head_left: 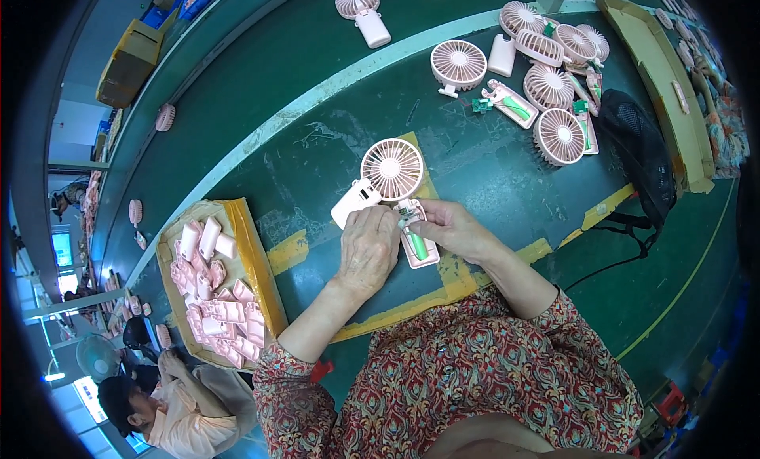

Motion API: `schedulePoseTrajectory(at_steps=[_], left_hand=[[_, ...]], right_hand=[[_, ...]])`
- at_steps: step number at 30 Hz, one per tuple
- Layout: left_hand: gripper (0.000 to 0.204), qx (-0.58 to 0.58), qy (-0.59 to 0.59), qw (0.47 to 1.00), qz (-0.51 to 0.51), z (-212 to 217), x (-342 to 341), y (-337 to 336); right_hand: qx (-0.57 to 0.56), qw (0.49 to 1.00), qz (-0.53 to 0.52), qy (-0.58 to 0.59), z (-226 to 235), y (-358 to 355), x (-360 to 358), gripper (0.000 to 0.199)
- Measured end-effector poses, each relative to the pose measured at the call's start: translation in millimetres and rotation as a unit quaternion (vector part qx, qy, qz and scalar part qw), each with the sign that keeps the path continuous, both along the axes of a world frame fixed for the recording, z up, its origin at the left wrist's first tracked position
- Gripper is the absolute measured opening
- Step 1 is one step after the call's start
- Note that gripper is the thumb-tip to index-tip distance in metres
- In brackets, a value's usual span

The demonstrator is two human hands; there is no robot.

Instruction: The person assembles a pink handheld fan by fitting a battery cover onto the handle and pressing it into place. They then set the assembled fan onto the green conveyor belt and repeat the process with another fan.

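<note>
A pale pink handheld fan [392,168] lies in front of me, its round grille pointing away. Its handle [421,255] is open toward me, showing a green battery cell [416,241] and a small circuit board near the neck. My right hand [453,228] grips the upper handle between thumb and fingers. My left hand [370,249] is closed, its fingertips together at the board's left edge; what they pinch is hidden. Right beyond its knuckles, against the fan head, is a pale handle cover [354,201] with a dark slot.
At my left stands a cardboard box [269,269] of pink handle shells. Several fans [548,87], some with open handles, are piled at far right beside a black mesh bag [633,146] and a cardboard tray [673,102]. Another fan [364,15] lies far ahead. A co-worker [182,403] sits at lower left.
</note>
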State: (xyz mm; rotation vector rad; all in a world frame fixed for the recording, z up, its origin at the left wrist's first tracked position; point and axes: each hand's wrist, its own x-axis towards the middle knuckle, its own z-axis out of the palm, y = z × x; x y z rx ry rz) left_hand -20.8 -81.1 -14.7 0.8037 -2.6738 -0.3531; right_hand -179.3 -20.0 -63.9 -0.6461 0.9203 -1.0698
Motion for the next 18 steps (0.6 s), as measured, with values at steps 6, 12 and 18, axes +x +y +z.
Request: schedulePoseTrajectory(at_steps=[6, 12, 18], left_hand=[[0.024, 0.003, 0.028, 1.0, 0.002, 2.7, -2.1, 2.4], [0.028, -0.01, 0.003, 0.999, -0.035, 4.7, -2.2, 2.8], [0.029, 0.019, -0.002, 0.999, -0.041, 4.9, -5.2, 0.0]], right_hand=[[-0.01, 1.0, 0.004, 0.019, -4.1, -0.6, -0.6, 0.022], [-0.007, 1.0, 0.002, -0.01, 2.4, -1.0, -0.3, 0.024], [-0.003, 1.0, 0.005, 0.0, 5.0, -0.3, -1.4, 0.026]])
